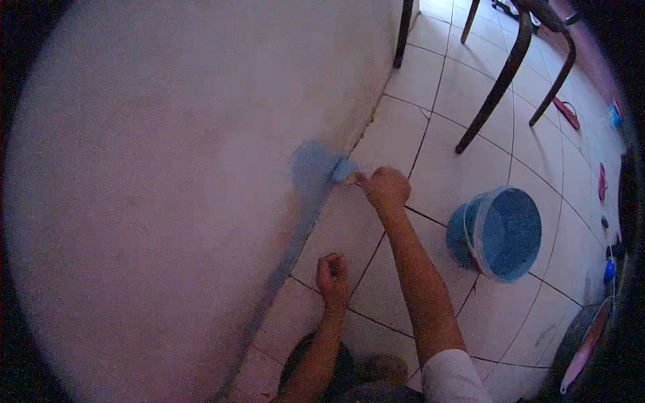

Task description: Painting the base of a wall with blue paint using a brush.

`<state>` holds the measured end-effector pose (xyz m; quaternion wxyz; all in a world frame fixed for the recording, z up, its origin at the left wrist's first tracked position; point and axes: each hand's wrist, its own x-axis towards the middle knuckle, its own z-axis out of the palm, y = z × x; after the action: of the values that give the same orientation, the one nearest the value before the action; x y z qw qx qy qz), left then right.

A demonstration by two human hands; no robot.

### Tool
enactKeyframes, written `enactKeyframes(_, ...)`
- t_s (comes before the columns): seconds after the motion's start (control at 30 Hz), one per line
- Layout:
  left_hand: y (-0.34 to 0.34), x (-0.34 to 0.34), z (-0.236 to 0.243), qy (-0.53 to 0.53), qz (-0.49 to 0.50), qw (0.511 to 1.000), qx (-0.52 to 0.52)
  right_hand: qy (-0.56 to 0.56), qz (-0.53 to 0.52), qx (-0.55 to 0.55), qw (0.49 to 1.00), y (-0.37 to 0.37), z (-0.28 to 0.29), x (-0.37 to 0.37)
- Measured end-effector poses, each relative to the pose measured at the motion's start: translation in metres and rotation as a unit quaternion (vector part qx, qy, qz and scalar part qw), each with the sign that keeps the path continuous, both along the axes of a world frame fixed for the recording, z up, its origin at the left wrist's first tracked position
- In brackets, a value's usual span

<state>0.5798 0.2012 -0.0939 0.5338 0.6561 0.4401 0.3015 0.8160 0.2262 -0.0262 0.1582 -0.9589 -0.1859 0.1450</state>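
My right hand [388,188] is closed around the handle of a paintbrush [344,170], its bristles covered in light blue. The brush touches the foot of the pale wall [168,221], beside a fresh-looking blue patch [309,163]. From that patch a blue band [285,265] runs along the wall's lower edge toward me. My left hand [333,281] hovers nearer to me by the wall, fingers curled in, with nothing visible in them. To the right of my right forearm, a bucket [459,236] with a white rim and handle stands tilted-looking on the floor, blue inside.
Light floor tiles [363,228] with dark joints border the wall. Dark chair legs [500,87] rise at the far right, and another thin leg [402,37] stands against the wall. Red flip-flops [566,113] lie at right. A dark round object [574,336] occupies the lower right.
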Motion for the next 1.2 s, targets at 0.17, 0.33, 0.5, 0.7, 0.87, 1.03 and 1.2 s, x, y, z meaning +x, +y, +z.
enactKeyframes(0.17,0.006,-0.003,0.0,0.001,-0.003,1.0,-0.025,0.088,-0.004,0.029,0.996,-0.03,0.001,0.027)
enactKeyframes(0.33,0.001,0.002,0.004,0.019,-0.014,1.0,-0.006,-0.015,-0.054,0.0,0.998,-0.032,0.01,0.052)
enactKeyframes(0.5,0.006,-0.005,-0.014,0.003,-0.009,0.999,-0.031,-0.041,-0.033,-0.014,0.998,-0.01,0.005,0.054)
enactKeyframes(0.7,0.003,-0.001,-0.011,-0.031,-0.006,0.996,-0.086,-0.014,-0.028,-0.026,0.999,0.003,-0.003,0.065)
enactKeyframes(0.87,0.008,-0.008,-0.026,-0.048,0.032,0.99,-0.132,0.052,-0.001,-0.022,0.998,0.01,-0.001,0.07)
enactKeyframes(1.03,0.01,-0.005,-0.012,-0.051,0.059,0.972,-0.22,0.129,-0.044,0.131,0.982,-0.018,-0.008,0.078)
enactKeyframes(1.2,0.01,-0.01,-0.012,-0.068,0.049,0.976,-0.203,0.04,-0.074,0.139,0.987,-0.038,0.009,0.067)
